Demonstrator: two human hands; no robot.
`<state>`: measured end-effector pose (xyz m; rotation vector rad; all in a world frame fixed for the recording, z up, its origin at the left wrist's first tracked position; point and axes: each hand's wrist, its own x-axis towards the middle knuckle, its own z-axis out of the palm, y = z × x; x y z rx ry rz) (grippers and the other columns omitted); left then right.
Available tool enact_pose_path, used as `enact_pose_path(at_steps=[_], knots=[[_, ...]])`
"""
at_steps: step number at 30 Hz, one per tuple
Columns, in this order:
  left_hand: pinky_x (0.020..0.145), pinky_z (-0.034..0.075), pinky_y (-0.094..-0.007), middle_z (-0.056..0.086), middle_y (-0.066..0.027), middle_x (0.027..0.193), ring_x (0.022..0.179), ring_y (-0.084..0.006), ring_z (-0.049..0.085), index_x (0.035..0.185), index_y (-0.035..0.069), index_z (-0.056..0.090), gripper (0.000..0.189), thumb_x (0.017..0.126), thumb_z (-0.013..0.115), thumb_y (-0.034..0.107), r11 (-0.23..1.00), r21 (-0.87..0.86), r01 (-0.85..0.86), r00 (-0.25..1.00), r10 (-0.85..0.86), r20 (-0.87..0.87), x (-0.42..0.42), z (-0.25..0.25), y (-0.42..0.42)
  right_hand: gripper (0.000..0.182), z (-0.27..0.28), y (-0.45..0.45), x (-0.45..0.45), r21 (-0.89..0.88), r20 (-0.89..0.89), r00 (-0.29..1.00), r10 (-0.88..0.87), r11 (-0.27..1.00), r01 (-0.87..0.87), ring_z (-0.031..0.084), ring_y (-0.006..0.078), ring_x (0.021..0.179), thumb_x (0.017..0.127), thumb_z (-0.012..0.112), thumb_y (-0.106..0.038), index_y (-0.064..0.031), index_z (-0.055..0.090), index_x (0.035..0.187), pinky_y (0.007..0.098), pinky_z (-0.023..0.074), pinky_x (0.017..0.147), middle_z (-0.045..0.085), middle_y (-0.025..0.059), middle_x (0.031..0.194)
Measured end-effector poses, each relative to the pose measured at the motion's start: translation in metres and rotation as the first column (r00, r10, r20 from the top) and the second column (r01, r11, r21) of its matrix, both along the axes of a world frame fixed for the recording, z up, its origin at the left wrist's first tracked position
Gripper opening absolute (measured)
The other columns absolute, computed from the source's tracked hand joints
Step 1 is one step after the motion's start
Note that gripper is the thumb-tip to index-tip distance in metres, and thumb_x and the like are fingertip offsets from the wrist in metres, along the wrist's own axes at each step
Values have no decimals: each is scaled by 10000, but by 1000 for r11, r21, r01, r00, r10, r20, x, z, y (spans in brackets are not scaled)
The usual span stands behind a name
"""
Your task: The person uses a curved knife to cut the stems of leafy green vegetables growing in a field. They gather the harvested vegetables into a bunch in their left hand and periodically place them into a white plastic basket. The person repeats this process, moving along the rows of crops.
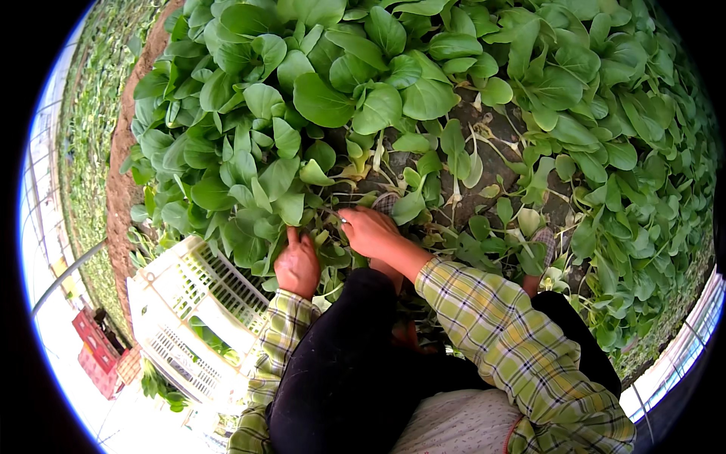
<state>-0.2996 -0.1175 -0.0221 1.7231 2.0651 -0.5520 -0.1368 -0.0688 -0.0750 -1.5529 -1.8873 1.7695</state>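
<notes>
My right hand [368, 231] is closed around a small, thin metal blade [331, 211], probably a knife; its handle is hidden in my fist. The blade points left, low among the stems of leafy greens that look like bok choy [249, 187]. My left hand [297, 265] is at the near edge of these plants, index finger stretched up against the leaves. Its other fingertips are partly hidden, so I cannot tell whether they pinch a stem. Between my hands are small leaves and yellowed stalks.
A white plastic crate [193, 272] stands tilted at my left, with greens showing through its slots. Cut stumps and loose leaves litter dark soil [482, 170] ahead. My shoes [543, 245] are among the plants. Dense greens [629, 170] grow at right. A bare soil path [120, 187] runs left.
</notes>
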Motion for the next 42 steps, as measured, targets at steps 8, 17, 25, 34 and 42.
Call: enact_pose_path(at_steps=[8,17,25,34,42], knots=[[528,480,-460,599,-196,716,576,-356,607,1068,42,483,245,925,415,228,992,114,-56,998,56,10,-12,-21,-17,278,-8,6,-22,-167,43,999,15,986,-8,604,386,933,856,537,-223,-66,629,1066,465,472,818,640,211,978],[602,505,-444,603,-213,1066,677,-358,628,917,5,551,141,827,494,98,995,58,83,996,-85,39,6,37,2,251,0,14,16,-115,-139,989,47,991,-63,638,312,852,871,570,-208,-36,619,1046,376,494,774,655,170,934],[564,414,-232,544,-26,739,606,-103,501,1123,-16,584,270,862,541,39,715,-620,-324,90,675,732,18,81,26,433,42,9,61,-578,-471,514,-717,691,435,427,35,535,826,670,-80,-39,442,1192,179,359,448,577,22,966],[714,445,-255,518,-78,1108,871,-147,526,1160,11,547,376,793,625,44,935,-253,-248,294,321,900,26,98,41,436,63,11,67,-450,-505,620,-601,796,405,449,30,548,805,702,-74,-24,450,1157,185,352,448,547,4,879],[805,496,-400,513,-215,1164,915,-383,593,1133,14,508,523,670,713,146,992,50,-115,543,21,839,36,53,40,387,86,7,48,-565,-511,571,-642,752,341,534,73,633,849,656,-96,-28,461,1177,199,426,525,564,15,843]])
